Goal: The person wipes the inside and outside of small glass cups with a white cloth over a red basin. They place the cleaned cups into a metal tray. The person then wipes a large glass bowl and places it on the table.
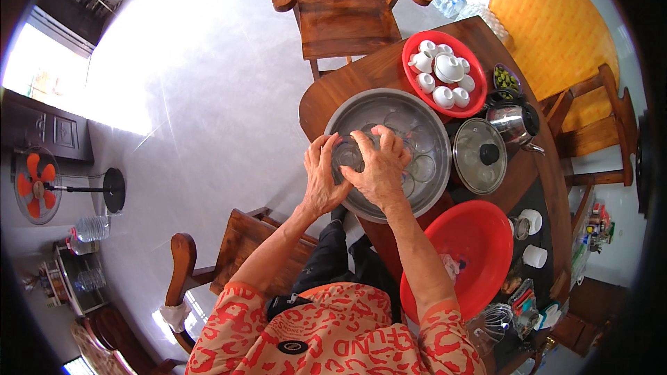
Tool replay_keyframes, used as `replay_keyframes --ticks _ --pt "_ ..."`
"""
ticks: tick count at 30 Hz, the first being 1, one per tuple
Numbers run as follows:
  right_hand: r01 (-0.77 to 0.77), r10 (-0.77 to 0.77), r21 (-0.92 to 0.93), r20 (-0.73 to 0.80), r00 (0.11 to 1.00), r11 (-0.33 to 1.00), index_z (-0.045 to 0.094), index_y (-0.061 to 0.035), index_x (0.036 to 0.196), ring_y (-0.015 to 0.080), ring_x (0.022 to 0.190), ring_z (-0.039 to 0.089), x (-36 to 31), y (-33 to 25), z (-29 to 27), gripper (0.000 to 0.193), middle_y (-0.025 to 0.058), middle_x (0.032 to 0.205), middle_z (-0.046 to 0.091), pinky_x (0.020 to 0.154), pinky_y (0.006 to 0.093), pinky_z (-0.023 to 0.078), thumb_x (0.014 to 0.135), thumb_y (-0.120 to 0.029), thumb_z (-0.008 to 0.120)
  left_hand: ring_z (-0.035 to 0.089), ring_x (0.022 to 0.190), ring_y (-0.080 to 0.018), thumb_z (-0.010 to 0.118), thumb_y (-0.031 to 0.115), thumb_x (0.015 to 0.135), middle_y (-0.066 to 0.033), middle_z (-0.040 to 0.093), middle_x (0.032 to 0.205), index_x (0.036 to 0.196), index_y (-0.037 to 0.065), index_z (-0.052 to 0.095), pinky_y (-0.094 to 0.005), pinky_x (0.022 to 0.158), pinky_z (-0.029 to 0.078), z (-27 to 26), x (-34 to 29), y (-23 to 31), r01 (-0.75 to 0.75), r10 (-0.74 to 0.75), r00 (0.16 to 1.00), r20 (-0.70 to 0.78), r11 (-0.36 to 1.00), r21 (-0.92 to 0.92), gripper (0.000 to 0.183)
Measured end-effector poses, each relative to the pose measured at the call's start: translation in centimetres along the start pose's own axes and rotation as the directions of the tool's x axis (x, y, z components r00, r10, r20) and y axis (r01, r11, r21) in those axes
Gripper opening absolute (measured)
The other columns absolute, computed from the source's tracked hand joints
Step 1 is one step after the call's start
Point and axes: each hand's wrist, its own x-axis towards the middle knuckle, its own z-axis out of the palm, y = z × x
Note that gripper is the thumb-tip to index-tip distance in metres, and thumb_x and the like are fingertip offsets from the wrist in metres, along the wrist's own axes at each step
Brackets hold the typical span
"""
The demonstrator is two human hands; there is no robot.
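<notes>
A wide grey metal basin sits at the table's left edge, with several clear glass cups lying in it. Over its left part, my left hand and my right hand curl round one clear glass from both sides. Fingers of both hands rest at its rim. The glass is see-through, so its lower part is hard to make out against the basin. Whether water stands in the basin I cannot tell for sure.
Beyond the basin, a red tray bears white teacups and a lidded pot. To the right are a glass lid with a black knob and a steel kettle. Nearer lies a red basin with a cloth. Wooden chairs flank the table.
</notes>
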Motion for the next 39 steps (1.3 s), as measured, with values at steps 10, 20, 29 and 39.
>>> replay_keyframes --ticks 10,20,29,39 --pt "0.073 -0.077 -0.078 -0.057 0.995 0.994 0.056 -0.0183 0.123 0.0311 0.123 0.033 -1.1 0.6 -1.3 0.062 0.0116 0.131 0.037 0.096 0.0498 0.027 0.065 -0.027 0.078 0.032 0.124 -0.0363 0.068 0.005 0.066 -0.0194 0.035 0.129 0.136 0.002 0.031 -0.0432 0.104 0.032 0.8 -0.7 -0.7 -0.086 0.089 0.995 -0.050 0.995 0.058 0.080" --pt "-0.176 0.302 0.319 -0.409 0.861 0.931 0.061 -0.0017 0.104 0.0287 0.091 0.057 -13.4 11.5 -13.8 0.025 0.0143 0.107 0.055 0.078 0.0360 0.048 0.079 -0.003 0.062 0.027 0.126 -0.0338 0.068 0.017 0.069 -0.0193 0.030 0.133 0.132 0.002 0.037 -0.0468 0.104 0.025 -1.9 -0.9 4.9 -0.165 0.148 0.946 -0.289 0.986 -0.037 0.071" --pt "-0.689 0.684 0.005 0.112 0.721 0.725 0.053 -0.0084 0.116 0.0409 0.102 0.055 -28.6 18.7 -9.9 0.041 0.0222 0.111 0.052 0.083 0.0496 0.046 0.077 -0.018 0.061 0.057 0.094 -0.0331 0.063 -0.003 0.071 -0.0146 0.056 0.103 0.103 0.004 0.058 -0.0400 0.081 0.047 5.1 -8.1 16.2 -0.232 0.392 0.752 0.529 0.910 -0.344 0.033" --pt "-0.292 0.615 0.935 0.112 0.781 0.200 0.058 0.0031 0.096 0.0141 0.064 0.062 -27.8 16.2 -10.8 0.015 0.0085 0.082 0.063 0.051 0.0256 0.050 0.084 -0.003 0.051 0.061 0.080 -0.0194 0.066 0.006 0.077 -0.0119 0.061 0.090 0.107 0.001 0.054 -0.0308 0.071 0.050 14.9 -11.8 16.4 0.185 0.077 0.505 0.860 0.963 -0.195 0.033"
